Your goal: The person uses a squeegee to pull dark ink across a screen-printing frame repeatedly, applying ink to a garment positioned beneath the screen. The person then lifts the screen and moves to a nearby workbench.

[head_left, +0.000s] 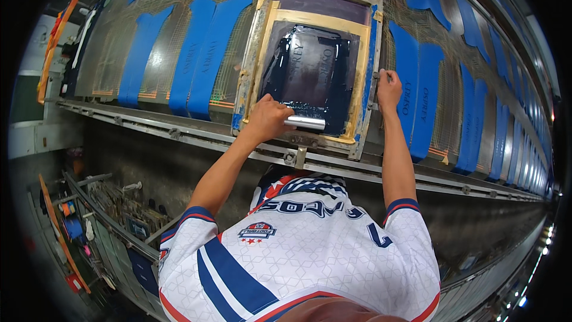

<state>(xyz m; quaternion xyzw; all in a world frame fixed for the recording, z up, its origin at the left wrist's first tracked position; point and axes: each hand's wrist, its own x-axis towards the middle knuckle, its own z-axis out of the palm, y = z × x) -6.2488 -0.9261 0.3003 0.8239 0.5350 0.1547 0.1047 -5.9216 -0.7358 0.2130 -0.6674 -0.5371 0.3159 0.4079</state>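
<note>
A screen printing frame (pixel 364 36) with a metal border and tan tape lies across the long printing table in front of me. Dark ink (pixel 337 92) coats its mesh, thick and glossy round the edges, with a paler smeared patch in the middle. At the near end of the mesh, my left hand (pixel 269 118) is closed round a squeegee (pixel 306 122); its silver metal bar shows to the right of my fist. My right hand (pixel 389 90) is at the frame's right side, its fingers bent onto the edge beside a small knob. The fingertips are partly hidden.
Blue cut fabric pieces (pixel 411 95) with dark print lie in rows on the table (pixel 161 62) on both sides. A metal rail (pixel 202 138) with bolts runs along the near edge. Racks and an orange-edged board (pixel 62 232) stand at the lower left.
</note>
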